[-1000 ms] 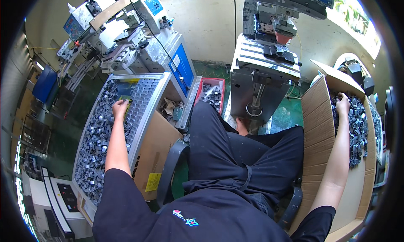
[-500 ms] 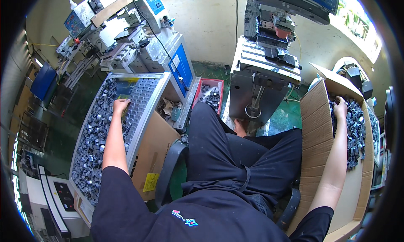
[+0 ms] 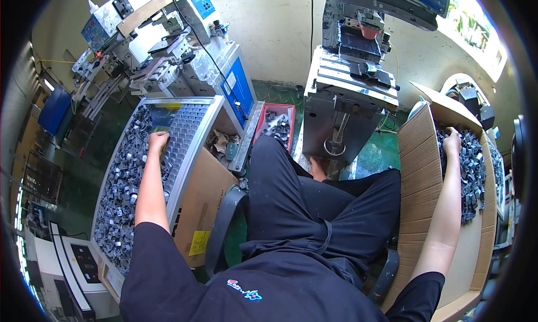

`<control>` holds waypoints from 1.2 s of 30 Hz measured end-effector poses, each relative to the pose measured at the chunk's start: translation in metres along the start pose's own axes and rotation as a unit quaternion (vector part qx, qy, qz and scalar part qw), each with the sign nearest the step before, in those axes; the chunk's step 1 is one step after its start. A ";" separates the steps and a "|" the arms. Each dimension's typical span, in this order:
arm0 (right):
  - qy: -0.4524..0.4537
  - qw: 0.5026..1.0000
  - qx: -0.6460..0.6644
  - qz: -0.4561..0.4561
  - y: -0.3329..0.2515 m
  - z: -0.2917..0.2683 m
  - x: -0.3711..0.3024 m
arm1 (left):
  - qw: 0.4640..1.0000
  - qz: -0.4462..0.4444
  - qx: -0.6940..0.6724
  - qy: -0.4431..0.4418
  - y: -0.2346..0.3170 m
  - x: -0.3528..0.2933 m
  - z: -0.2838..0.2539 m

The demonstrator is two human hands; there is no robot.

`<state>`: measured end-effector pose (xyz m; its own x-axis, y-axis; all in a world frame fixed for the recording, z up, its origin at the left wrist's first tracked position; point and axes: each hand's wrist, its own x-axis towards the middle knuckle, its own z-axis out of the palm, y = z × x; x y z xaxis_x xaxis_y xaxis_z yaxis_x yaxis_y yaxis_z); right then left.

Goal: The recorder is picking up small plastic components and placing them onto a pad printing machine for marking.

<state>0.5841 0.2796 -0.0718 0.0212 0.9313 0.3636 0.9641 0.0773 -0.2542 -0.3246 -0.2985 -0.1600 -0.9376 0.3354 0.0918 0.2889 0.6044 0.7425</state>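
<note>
My left hand (image 3: 159, 139) reaches over a metal-framed tray (image 3: 193, 148) on my left, its fingers pinched together. Whatever lies between them is too small to make out. Small grey curved parts (image 3: 120, 193) lie heaped along the tray's left side, and others stand in neat rows (image 3: 184, 123) along its right. On the other side, my right hand (image 3: 451, 141) dips into a tall cardboard box (image 3: 420, 165). Its fingers are curled at a pile of similar dark grey parts (image 3: 473, 173), and anything in their grip is hidden.
Between my legs and the wall stands a machine (image 3: 350, 106) with a reddish pad (image 3: 369, 32) above a dark fixture (image 3: 372, 74). A red bin (image 3: 278, 112) of parts sits on the floor. Another machine (image 3: 204, 70) is behind the tray; a closed carton (image 3: 204, 204) is under it.
The whole view has shifted very slightly. Both hands stay at nearly the same places, the left over the tray and the right in the box.
</note>
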 end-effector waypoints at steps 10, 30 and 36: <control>-0.039 0.996 -0.064 0.038 -0.015 -0.019 -0.011 | 0.999 -0.016 -0.046 -0.025 0.015 -0.015 0.008; 0.108 0.977 0.179 0.030 -0.028 -0.017 0.002 | 0.998 -0.023 -0.045 -0.027 0.023 -0.027 -0.001; 0.139 0.952 0.272 -0.008 -0.015 -0.029 0.013 | 0.958 0.102 0.260 0.067 0.072 -0.048 0.012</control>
<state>0.5780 0.2805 -0.0372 0.1505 0.8044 0.5747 0.6861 0.3336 -0.6466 -0.2563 -0.2626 -0.1184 -0.8582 0.4100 0.3088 0.4929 0.8261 0.2730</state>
